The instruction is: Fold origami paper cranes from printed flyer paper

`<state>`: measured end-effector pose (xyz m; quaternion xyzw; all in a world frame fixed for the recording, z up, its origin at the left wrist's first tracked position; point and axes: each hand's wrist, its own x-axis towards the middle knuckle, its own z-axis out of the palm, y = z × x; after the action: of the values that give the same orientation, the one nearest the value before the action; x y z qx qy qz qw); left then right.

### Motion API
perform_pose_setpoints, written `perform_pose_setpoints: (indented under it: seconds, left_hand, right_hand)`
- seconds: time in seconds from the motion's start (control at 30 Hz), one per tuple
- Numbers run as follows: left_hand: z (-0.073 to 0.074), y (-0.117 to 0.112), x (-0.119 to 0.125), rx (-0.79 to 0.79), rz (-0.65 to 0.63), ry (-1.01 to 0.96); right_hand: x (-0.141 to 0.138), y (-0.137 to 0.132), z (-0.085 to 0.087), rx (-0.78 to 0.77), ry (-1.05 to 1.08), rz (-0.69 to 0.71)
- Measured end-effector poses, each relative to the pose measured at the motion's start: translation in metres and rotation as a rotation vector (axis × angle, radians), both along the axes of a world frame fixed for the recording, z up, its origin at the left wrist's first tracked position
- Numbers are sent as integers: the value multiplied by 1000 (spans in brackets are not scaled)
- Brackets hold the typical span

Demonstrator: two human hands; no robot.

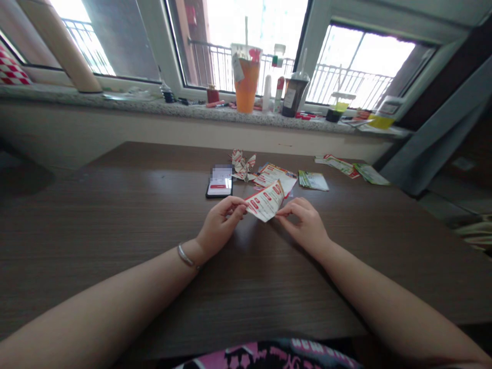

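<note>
Between my hands, a little above the table, is a folded sheet of printed paper point(266, 202), white with red labels. My left hand point(225, 218) pinches its left corner between thumb and fingers. At the lower right edge my right hand point(303, 219) pinches the paper too. Just beyond the paper lies a pile of printed leaflets point(286, 177), partly covered by it. Several folded paper figures point(243, 165), apparently cranes in the same red and white print, stand left of the pile. A phone point(220, 182) with a lit screen lies left of them.
The brown table point(134, 220) reaches to the wall under the window. A stack of small cards point(313, 180) and paper strips point(340, 165) lie at the right. On the windowsill point(126, 103) stand an orange drink cup point(246, 84), a dark cup point(294, 96) and bottles.
</note>
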<state>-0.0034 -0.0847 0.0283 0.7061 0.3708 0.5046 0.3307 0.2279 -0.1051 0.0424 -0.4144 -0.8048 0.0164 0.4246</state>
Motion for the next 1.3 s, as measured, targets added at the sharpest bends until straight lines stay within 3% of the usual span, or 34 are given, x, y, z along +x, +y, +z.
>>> perform_pose_setpoints:
  seconds: [0.17,0.3,0.5,0.7,0.93,1.2,1.3]
  left_hand:
    - [0,1,1,35,30,42]
    - [3,-1,2,182,22,136]
    - [2,-5,4,361,-62,226]
    - [-3,-4,4,320,-45,207]
    - [2,1,2,264,-6,240]
    - [1,1,0,390,229,345]
    - [4,-1,0,420,180,417]
  right_hand:
    - [0,-3,3,78,-45,11]
    - [-1,-6,5,121,-82,-22]
    - [-1,-1,1,41,-134,-34]
    - [0,1,-3,-53,-189,-34]
    - [-1,-1,-2,-96,-183,-19]
    - [0,-1,-4,-29,-159,-13]
    - [0,1,-6,-45,-198,-21]
